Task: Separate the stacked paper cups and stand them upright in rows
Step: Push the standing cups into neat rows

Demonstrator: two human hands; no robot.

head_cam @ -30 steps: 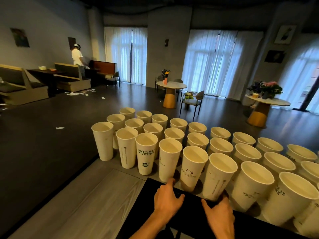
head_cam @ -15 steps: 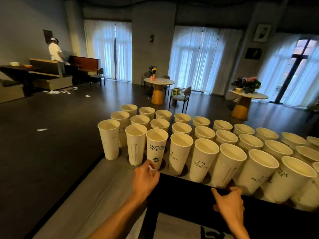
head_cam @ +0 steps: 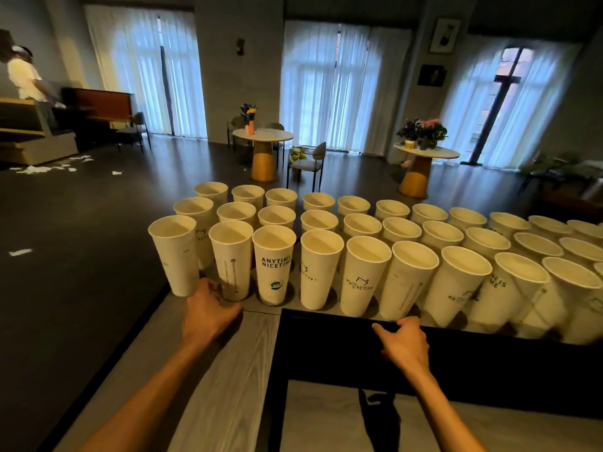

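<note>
**cupguy:** Cups, loads of white paper cups [head_cam: 362,275] standing upright in three rows on the far part of the grey desk [head_cam: 228,370]. Front row has the tall ones, and the rows run off to the right edge of the shot. A black frame thing [head_cam: 456,353] sits on the desk just in front of them.

**deskwatcher:** What are the hands doing though?

**cupguy:** Left hand [head_cam: 208,313] is reached out to the second cup from the left in the front row, the one with a thin vertical line printed on it [head_cam: 231,259]. Its fingers [head_cam: 212,285] curl round the base of that cup, thumb on the near right side. Right hand [head_cam: 406,342] rests on the top edge of the black frame, fingers loosely bent over it, thumb sticking out to the left. Can't tell if it's actually gripping.

**deskwatcher:** Any different from half a second back?

**cupguy:** Yeah, the left hand was further right then, by the ANYTIME NICETIME cup [head_cam: 274,265], pinching something small and white. Now it's one cup over to the left. Right hand is pretty much where it was. Both forearms come in from the bottom, left one angled up from the lower left.
</note>
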